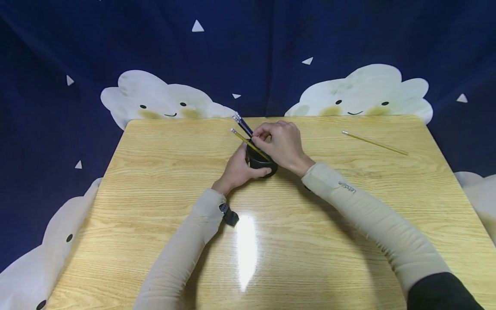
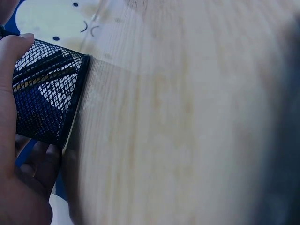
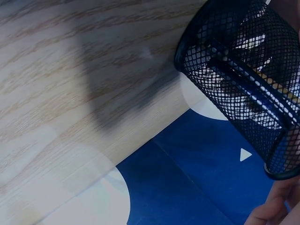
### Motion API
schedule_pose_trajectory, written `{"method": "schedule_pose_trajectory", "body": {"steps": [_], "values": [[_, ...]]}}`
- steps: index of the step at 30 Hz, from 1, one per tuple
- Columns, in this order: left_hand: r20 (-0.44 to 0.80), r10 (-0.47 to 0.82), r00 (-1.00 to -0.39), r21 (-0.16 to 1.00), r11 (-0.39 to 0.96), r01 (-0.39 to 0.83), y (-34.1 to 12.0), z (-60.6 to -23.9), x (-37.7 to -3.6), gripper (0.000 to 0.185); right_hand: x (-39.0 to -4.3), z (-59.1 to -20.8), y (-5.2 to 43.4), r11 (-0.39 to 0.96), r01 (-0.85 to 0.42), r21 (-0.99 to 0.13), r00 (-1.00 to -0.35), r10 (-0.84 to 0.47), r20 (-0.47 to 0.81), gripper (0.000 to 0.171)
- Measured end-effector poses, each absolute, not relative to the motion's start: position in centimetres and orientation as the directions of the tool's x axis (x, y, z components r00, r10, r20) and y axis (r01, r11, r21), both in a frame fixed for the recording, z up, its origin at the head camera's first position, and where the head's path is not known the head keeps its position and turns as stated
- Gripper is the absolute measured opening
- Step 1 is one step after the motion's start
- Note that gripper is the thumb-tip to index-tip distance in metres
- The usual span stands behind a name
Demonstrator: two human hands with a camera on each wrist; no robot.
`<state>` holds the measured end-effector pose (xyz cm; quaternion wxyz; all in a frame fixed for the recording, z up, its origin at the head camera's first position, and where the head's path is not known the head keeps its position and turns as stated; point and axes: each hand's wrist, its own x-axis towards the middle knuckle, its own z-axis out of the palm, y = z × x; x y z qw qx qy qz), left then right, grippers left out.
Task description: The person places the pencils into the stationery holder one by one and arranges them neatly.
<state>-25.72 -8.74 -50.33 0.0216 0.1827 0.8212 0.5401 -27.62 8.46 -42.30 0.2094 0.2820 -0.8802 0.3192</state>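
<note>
A black mesh pencil cup [image 1: 255, 162] stands near the back middle of the table, its wire wall [image 2: 47, 103] showing close up in the left wrist view. My left hand [image 1: 237, 168] grips it from the left, thumb across its near side. Out of the cup lean a yellow pencil [image 1: 241, 136] and dark pencils [image 1: 243, 125], their eraser ends up and to the left. Over the rim, my right hand [image 1: 284, 144] has thumb and forefinger together on a dark pencil. In the right wrist view, pencil shafts [image 3: 253, 86] show through the mesh.
Another yellow pencil [image 1: 375, 143] lies at the back right of the wooden table [image 1: 162, 172]. Behind the table's far edge hangs a dark blue cloth [image 1: 248, 51] with white clouds. A small black device [image 1: 229, 215] sits on the left wrist.
</note>
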Motion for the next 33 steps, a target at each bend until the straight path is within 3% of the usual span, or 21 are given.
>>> {"method": "schedule_pose_trajectory", "body": {"steps": [19,33], "values": [[0.112,0.296,-0.949,0.914,0.344,0.215,-8.5,-50.1,-25.4,0.082,-27.4,-42.2,9.9,0.602,-0.637,-0.481,-0.743,-0.315,0.59,0.007],[0.116,0.282,-0.952,0.908,0.358,0.217,-8.5,-50.1,-25.3,0.081,-27.6,-41.7,12.9,0.623,-0.556,-0.549,-0.803,-0.232,0.549,0.009]]}}
